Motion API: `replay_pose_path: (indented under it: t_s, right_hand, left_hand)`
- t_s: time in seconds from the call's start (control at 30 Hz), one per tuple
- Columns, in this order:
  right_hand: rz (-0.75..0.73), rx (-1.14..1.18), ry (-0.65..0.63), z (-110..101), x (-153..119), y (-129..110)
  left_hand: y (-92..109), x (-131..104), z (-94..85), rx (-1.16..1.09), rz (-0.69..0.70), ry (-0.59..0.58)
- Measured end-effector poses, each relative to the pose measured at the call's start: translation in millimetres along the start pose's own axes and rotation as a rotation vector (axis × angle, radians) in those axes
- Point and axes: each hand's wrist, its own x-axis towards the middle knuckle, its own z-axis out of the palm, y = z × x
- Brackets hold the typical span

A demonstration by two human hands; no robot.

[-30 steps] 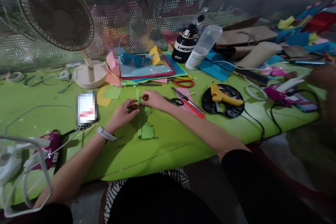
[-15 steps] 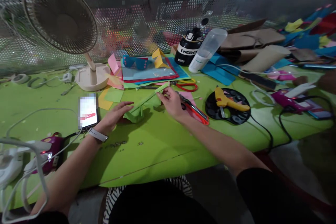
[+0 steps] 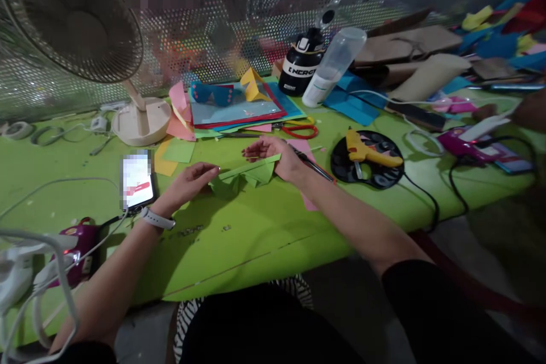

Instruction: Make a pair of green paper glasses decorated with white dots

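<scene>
A folded piece of light green paper (image 3: 245,173) with a straight upper edge and jagged lower flaps spans the gap between my hands, just above the green table. My left hand (image 3: 191,182), a pale watch band on its wrist, pinches the paper's left end between thumb and fingers. Behind the paper's right end is my right hand (image 3: 279,158), palm turned toward me and fingers loosely stretched to the left. The paper's right tip overlaps that palm. Under my right forearm lie scissors (image 3: 313,164) and pink paper (image 3: 307,202), partly covered.
A yellow glue gun (image 3: 371,151) rests on a black palette (image 3: 384,179) to the right. Behind are stacked coloured sheets (image 3: 239,116), blue paper glasses (image 3: 212,94), red-handled scissors (image 3: 303,131) and bottles (image 3: 298,71). A phone (image 3: 137,179), fan (image 3: 143,122) and cables stand left.
My right hand has let go of the paper's upper right edge and turned, its fingers now spread behind it. The paper has tipped flatter. The whole view has shifted slightly.
</scene>
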Motion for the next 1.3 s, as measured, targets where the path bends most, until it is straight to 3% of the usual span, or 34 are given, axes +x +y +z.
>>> replay_pose_path:
  t_s: [0.3, 0.4, 0.5, 0.67, 0.83, 1.03, 1.13, 1.23, 1.3]
  right_hand:
    - [-0.007, -0.323, -0.220, 10.6, -16.7, -8.3]
    - [-0.084, -0.407, -0.248, 18.9, -24.0, -6.2]
    - [-0.169, -0.398, -0.239, 21.7, -29.1, -8.9]
    - [-0.401, -0.487, -0.224, 17.5, -30.5, -13.0]
    - [-0.317, -0.763, -0.235, 14.2, -30.4, -18.2]
    - [-0.443, -1.332, -0.232, 11.1, -27.6, -10.4]
    - [-0.490, -1.471, -0.253, 8.1, -23.5, -2.9]
    - [-0.542, -1.557, -0.107, 2.6, -18.7, -3.7]
    - [-0.578, -1.595, 0.035, -4.5, -15.5, -9.1]
  left_hand:
    - [-3.7, 1.0, 5.7, -0.111, -0.064, -0.265]
    - [-3.2, -1.5, 9.5, -0.107, -0.062, -0.272]
    - [2.2, -6.3, 9.8, -0.074, -0.002, -0.202]
    - [9.7, -11.3, 6.3, 0.074, 0.192, 0.071]
    - [2.7, -9.3, 9.6, 0.219, 0.378, 0.174]
    - [0.6, -8.3, 15.3, 0.140, 0.286, 0.191]
    - [5.9, -0.6, 9.5, 0.044, 0.187, 0.243]
    - [8.4, 22.7, -1.8, 0.195, 0.138, 0.350]
    - [8.2, 45.2, -7.1, 0.458, 0.147, 0.409]
